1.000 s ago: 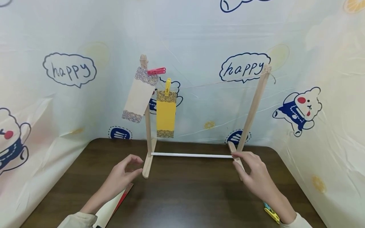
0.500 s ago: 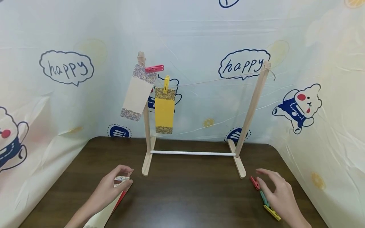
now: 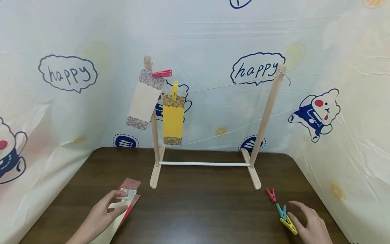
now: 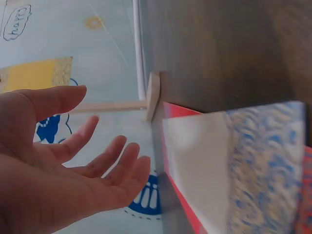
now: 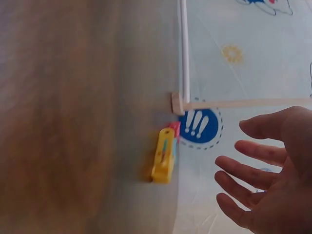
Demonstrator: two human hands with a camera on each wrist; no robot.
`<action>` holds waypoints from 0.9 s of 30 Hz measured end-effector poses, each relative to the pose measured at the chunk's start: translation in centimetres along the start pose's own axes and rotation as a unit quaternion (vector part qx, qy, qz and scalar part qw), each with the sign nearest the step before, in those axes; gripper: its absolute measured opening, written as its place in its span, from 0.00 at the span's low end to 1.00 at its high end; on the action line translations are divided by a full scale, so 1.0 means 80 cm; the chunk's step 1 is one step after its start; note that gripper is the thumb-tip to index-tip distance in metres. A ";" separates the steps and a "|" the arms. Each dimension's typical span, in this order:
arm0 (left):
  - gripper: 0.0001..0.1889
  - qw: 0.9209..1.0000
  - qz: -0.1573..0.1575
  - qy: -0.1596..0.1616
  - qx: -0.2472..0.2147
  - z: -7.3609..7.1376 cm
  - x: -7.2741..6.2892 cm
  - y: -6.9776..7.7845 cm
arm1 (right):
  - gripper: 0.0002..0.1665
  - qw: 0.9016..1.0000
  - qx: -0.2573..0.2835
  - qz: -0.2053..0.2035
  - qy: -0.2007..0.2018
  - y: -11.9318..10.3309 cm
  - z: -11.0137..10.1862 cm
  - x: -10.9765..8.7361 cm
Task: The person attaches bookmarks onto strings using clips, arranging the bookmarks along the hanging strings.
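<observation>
My left hand [image 3: 102,215] hovers over a stack of paper strips at the front left, its fingers loosely bent around nothing. The top strip [image 4: 200,156] is cream with a blue lace-patterned end; red ones show beneath. On the right, my right hand [image 3: 310,223] is beside three clothespins: red [image 3: 270,195], teal [image 3: 281,210] and yellow [image 3: 288,225]. In the right wrist view its relaxed fingers are apart from the yellow clothespin [image 5: 164,156]. Neither hand holds anything.
A wooden stand with two posts [image 3: 265,118] and a white crossbar [image 3: 204,164] is at the back, a string [image 3: 213,87] between its tops. A pink clothespin [image 3: 162,73] holds a tilted cream strip [image 3: 143,100]; a yellow clothespin [image 3: 174,90] holds a yellow strip [image 3: 173,118].
My right hand has left the stand's right foot and come back toward the clothespins. My left hand has drawn back from near the left foot to over the strips.
</observation>
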State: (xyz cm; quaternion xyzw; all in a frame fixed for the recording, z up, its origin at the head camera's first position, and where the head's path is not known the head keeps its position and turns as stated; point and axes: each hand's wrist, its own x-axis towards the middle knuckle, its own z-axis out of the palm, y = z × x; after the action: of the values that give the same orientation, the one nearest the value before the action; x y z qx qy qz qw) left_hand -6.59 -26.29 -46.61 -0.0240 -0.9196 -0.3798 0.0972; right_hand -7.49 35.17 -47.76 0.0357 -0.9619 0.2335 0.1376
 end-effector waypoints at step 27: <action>0.48 0.965 -0.152 -0.084 0.197 -0.013 -0.023 -0.055 | 0.19 0.972 0.056 0.126 -0.190 0.048 0.036 -0.007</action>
State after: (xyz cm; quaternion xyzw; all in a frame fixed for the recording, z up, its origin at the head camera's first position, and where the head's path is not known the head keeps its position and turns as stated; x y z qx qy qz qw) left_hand -5.13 -30.10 -49.27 0.1039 -0.9739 -0.1983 -0.0368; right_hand -8.17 37.24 -52.08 -0.0347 -0.9527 0.2910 -0.0800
